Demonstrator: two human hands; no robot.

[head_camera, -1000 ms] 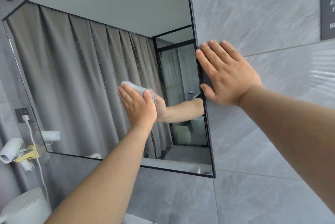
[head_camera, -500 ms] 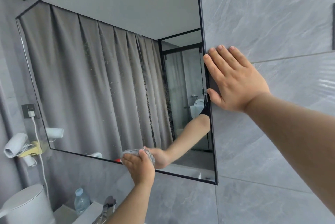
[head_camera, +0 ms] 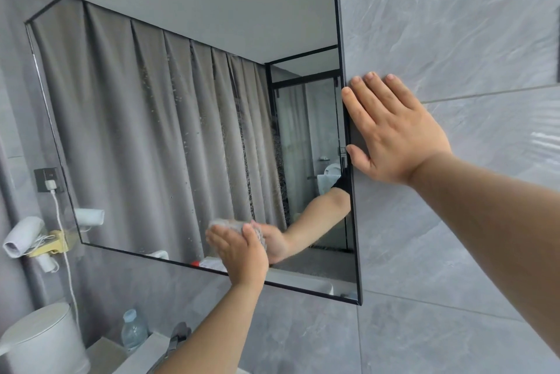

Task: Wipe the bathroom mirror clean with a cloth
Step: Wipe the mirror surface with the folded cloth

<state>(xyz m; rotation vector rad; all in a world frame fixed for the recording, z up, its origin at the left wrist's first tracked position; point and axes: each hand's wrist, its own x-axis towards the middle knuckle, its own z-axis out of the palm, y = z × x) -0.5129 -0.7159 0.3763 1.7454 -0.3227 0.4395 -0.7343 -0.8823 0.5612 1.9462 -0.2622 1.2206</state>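
Note:
A large black-framed mirror hangs on the grey tiled wall and reflects a grey curtain; pale speckled smears run down its middle. My left hand presses a small grey-white cloth flat against the glass near the mirror's bottom edge, and only the cloth's top shows above my fingers. My right hand lies flat with straight fingers on the wall tile, its thumb and forefinger at the mirror's right frame.
A white hair dryer hangs in a yellow holder at the left, its cord plugged into a wall socket. Below stand a white lidded bin, a water bottle and a chrome tap on the counter.
My left hand swept the cloth down from the mirror's middle to its bottom edge, then slid slightly back up. My right hand stayed on the wall by the frame.

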